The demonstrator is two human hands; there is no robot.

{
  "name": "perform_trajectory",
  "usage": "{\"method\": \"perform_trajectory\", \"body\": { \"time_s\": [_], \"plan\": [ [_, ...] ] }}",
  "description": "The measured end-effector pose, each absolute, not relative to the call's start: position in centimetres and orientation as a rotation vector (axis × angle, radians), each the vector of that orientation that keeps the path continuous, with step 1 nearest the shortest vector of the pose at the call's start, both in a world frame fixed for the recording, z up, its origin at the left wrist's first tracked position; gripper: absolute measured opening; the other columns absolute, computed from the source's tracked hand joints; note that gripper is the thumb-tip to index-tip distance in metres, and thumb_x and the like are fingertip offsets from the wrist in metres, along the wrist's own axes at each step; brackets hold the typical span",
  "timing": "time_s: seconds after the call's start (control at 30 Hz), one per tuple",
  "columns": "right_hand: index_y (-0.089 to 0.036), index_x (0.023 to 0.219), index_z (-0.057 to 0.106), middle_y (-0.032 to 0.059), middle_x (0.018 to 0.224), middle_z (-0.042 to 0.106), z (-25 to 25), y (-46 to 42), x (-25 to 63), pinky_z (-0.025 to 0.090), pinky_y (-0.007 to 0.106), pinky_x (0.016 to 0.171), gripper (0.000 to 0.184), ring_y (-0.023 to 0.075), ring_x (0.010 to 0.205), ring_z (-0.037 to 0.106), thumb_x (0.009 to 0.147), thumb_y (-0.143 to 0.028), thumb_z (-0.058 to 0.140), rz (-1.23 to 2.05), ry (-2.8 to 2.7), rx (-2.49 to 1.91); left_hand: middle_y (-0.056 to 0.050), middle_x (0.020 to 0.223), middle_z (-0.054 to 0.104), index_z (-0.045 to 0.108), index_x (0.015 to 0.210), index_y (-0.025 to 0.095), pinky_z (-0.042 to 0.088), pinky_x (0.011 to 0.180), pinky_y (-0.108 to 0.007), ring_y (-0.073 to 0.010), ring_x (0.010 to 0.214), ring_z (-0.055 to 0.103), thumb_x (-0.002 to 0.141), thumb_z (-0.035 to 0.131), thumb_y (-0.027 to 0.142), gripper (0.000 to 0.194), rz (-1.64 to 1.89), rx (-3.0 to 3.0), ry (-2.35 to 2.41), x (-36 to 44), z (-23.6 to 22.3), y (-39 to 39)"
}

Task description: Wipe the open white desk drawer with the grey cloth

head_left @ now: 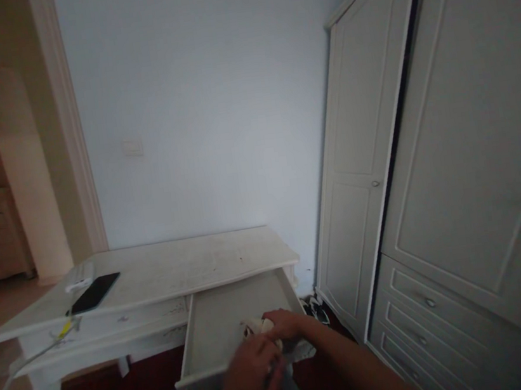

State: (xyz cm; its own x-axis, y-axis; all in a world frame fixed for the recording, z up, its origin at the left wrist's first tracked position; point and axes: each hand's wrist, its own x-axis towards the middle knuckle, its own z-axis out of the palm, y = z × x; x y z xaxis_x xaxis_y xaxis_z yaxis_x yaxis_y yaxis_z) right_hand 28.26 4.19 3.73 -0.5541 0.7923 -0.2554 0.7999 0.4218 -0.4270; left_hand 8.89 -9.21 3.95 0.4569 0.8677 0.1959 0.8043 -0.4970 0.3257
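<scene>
A pulled-out white drawer (218,309) of the desk is in front of me. Over its front right part, both hands meet at a small crumpled cream cloth (261,326) with a dark marking on its left end. My right hand (285,325) is closed round the cloth from the right side. Nearer to me, my left hand (257,368) has its fingers curled against the front of the cloth; it is somewhat blurred. Much of the cloth is hidden by the fingers.
On the white desk (187,262) lie a black phone (95,293) and a white object (79,277). A cable (36,355) hangs off its left edge. Right of it stand a tall wardrobe (350,145) and dark shoes (316,309). A doorway is at far left.
</scene>
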Motion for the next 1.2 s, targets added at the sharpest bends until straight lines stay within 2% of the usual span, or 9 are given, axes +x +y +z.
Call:
{"method": "perform_trajectory", "body": {
  "time_s": [0.07,0.17,0.23,0.33,0.53,0.7,0.87,0.97,1.2],
  "plan": [
    [-0.023,0.119,0.072,0.0127,0.121,0.075,3.7,3.5,26.3,0.054,0.042,0.092,0.074,0.0356,0.111,0.071,0.069,-0.078,0.074,-0.773,2.674,1.466,-0.010,0.113,0.069,0.069,0.104,0.026,0.046,0.106,-0.047,-0.0274,0.113,0.061,0.108,0.032,0.036,0.039,0.718,2.515,1.736,6.2,5.4,-6.7],
    [-0.024,0.122,0.071,0.0130,0.118,0.076,2.7,1.7,20.8,0.055,0.045,0.090,0.087,0.0390,0.109,0.071,0.058,-0.083,0.078,-0.677,2.815,1.427,-0.013,0.111,0.069,0.068,0.108,0.019,0.047,0.098,-0.046,-0.0301,0.109,0.062,0.106,0.028,0.026,0.041,0.765,2.457,2.067,1.7,5.0,-2.7],
    [-0.029,0.127,0.068,0.0109,0.118,0.077,1.6,0.6,16.9,0.056,0.045,0.087,0.090,0.0391,0.105,0.073,0.055,-0.082,0.080,-0.692,2.864,1.408,-0.013,0.114,0.070,0.068,0.112,0.019,0.046,0.100,-0.044,-0.0291,0.110,0.063,0.103,0.030,0.023,0.039,0.704,2.473,2.058,-0.7,3.3,-0.8],
    [-0.031,0.126,0.068,0.0082,0.118,0.077,0.5,-0.3,14.3,0.057,0.043,0.085,0.085,0.0375,0.104,0.074,0.059,-0.083,0.077,-0.762,2.870,1.364,-0.011,0.108,0.072,0.069,0.109,0.023,0.048,0.098,-0.038,-0.0258,0.106,0.066,0.104,0.031,0.029,0.039,0.582,2.460,1.916,-2.7,0.5,0.1],
    [-0.027,0.121,0.067,0.0084,0.113,0.077,1.0,-0.5,20.1,0.052,0.037,0.083,0.077,0.0325,0.101,0.072,0.066,-0.081,0.075,-0.596,2.962,1.348,-0.006,0.115,0.076,0.068,0.108,0.027,0.047,0.102,-0.032,-0.0216,0.114,0.067,0.105,0.026,0.039,0.043,0.398,2.328,1.686,-3.2,-0.8,-1.6],
    [-0.025,0.117,0.067,0.0101,0.108,0.077,1.8,-0.7,22.7,0.048,0.035,0.079,0.080,0.0343,0.099,0.072,0.065,-0.085,0.072,-0.510,2.919,1.400,-0.006,0.109,0.077,0.068,0.102,0.029,0.049,0.099,-0.034,-0.0229,0.108,0.070,0.106,0.017,0.048,0.055,0.450,2.275,1.661,-3.4,-0.9,-4.4],
    [-0.025,0.112,0.066,0.0088,0.105,0.076,3.3,-2.5,24.8,0.043,0.032,0.077,0.061,0.0321,0.099,0.070,0.078,-0.075,0.069,-0.428,2.894,1.558,-0.008,0.119,0.076,0.068,0.117,0.032,0.049,0.101,-0.042,-0.0314,0.114,0.068,0.095,0.044,0.068,0.048,0.205,2.463,1.603,-5.8,-2.9,-7.1],
    [-0.025,0.109,0.064,0.0074,0.100,0.076,4.6,-3.7,26.5,0.040,0.030,0.076,0.052,0.0298,0.095,0.070,0.081,-0.070,0.068,-0.396,2.921,1.597,-0.011,0.117,0.076,0.069,0.117,0.030,0.050,0.100,-0.045,-0.0332,0.113,0.069,0.097,0.043,0.062,0.046,0.076,2.468,1.663,-5.6,-3.5,-7.3],
    [-0.025,0.106,0.064,0.0056,0.101,0.074,5.8,-4.8,29.1,0.038,0.029,0.075,0.049,0.0260,0.093,0.068,0.081,-0.066,0.070,-0.377,2.960,1.696,-0.012,0.125,0.076,0.065,0.133,0.028,0.052,0.101,-0.049,-0.0331,0.117,0.070,0.104,0.035,0.051,0.048,-0.043,2.460,1.774,-1.9,-4.3,-8.0]
  ]
}}
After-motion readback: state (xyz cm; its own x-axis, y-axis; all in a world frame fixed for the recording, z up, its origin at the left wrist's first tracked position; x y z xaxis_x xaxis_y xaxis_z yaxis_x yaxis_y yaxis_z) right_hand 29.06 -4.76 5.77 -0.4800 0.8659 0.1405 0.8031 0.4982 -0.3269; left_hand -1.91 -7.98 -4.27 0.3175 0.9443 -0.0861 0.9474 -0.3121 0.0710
